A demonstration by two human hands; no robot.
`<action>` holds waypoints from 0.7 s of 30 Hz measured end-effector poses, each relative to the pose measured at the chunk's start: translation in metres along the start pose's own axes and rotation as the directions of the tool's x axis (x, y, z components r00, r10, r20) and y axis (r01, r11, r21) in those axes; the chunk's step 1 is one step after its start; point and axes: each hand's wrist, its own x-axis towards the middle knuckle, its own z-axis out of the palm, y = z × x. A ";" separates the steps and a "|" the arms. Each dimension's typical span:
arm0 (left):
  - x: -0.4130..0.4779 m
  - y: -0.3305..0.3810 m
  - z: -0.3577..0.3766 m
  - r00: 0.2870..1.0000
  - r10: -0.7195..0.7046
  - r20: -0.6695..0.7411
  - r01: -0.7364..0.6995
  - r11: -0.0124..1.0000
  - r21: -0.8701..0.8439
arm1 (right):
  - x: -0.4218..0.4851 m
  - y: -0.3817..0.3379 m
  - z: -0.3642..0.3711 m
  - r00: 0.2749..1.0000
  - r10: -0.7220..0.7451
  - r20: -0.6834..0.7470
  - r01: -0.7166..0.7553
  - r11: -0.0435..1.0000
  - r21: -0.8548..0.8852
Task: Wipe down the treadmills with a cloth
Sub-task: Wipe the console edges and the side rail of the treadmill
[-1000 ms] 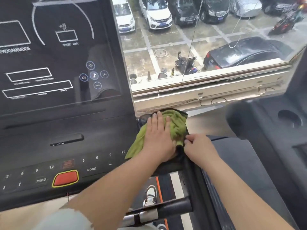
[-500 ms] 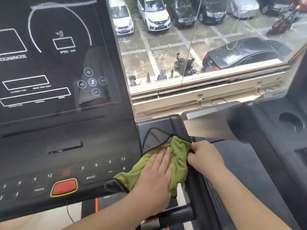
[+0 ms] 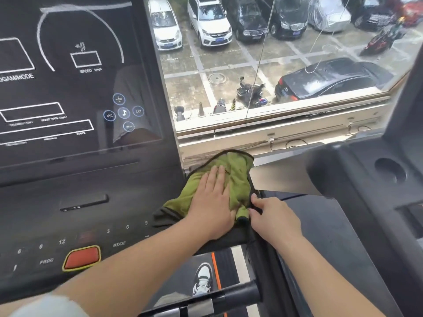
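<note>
The left hand (image 3: 212,202) is lying flat on the green cloth (image 3: 238,177), with its fingers straight and close together, so its grip is wide and it is pressing the cloth down, not holding it. The cloth is lying crumpled on the right side wing of the treadmill console (image 3: 91,202), just beside the dark panel with the printed numbers. Its far edge is reaching toward the window sill, and one near corner is hanging over the panel edge under the left wrist. The right hand (image 3: 272,218) is sitting at the right edge of the cloth, touching it, with its fingers curling inward in a narrow grip. I cannot tell if they are pinching the dark hem of the cloth or only the edge of the console. The two hands are lying just beside each other. On the console, a red button (image 3: 82,258) with a yellow border is sitting near the left forearm, and above it the black display (image 3: 68,88) is showing white outlines and reflecting the person. Below the arms, a white and black shoe (image 3: 202,279) is standing on the belt beside an orange stripe, and a black handlebar (image 3: 229,296) is crossing in front of it. To the right, a second treadmill (image 3: 366,191) is standing near. Behind the window (image 3: 274,65), parked cars and scooters are showing.
</note>
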 end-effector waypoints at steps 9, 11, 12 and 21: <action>0.007 -0.025 -0.017 0.994 0.072 0.077 -0.075 0.996 0.039 | 0.005 -0.001 -0.003 1.000 0.007 0.022 -0.008 1.000 0.010; 0.043 -0.032 -0.028 0.997 -0.020 0.079 0.020 1.000 -0.007 | 0.005 0.001 -0.002 1.000 0.008 0.027 -0.009 1.000 0.015; 0.056 -0.034 -0.031 0.995 -0.047 0.084 0.050 0.998 -0.034 | 0.005 0.002 -0.001 1.000 0.003 0.024 -0.004 1.000 0.018; -0.014 -0.033 0.000 0.967 0.244 0.071 -0.249 0.966 0.065 | 0.006 0.007 0.006 1.000 -0.014 -0.024 0.015 0.998 0.054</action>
